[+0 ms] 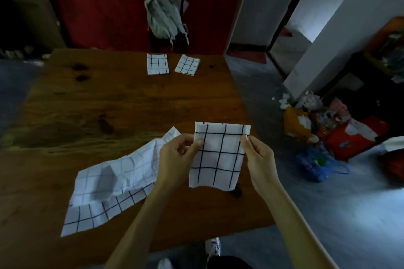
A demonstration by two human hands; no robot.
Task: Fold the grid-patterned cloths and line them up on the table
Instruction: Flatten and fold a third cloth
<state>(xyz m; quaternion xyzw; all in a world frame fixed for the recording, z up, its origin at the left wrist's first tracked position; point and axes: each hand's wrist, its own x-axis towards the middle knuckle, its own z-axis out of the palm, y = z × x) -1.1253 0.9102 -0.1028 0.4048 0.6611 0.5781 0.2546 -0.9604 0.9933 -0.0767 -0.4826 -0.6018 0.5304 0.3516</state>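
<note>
The wooden bench point(131, 102) is carrying one loose cloth point(113, 183) at the near left and two folded cloths point(157, 64) lying far back. Both hands, left hand point(177, 155) and right hand point(258, 157), are pinching a folded cloth point(218, 157) by its side edges, above the bench. I'd be squaring those edges, then laying it level with the far pair.

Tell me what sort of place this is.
Probably a lived-in room of a home, not a workshop: a worn wooden table, a backpack hanging against a red wall, and bags of clutter heaped on the floor beside an open doorway.
</note>
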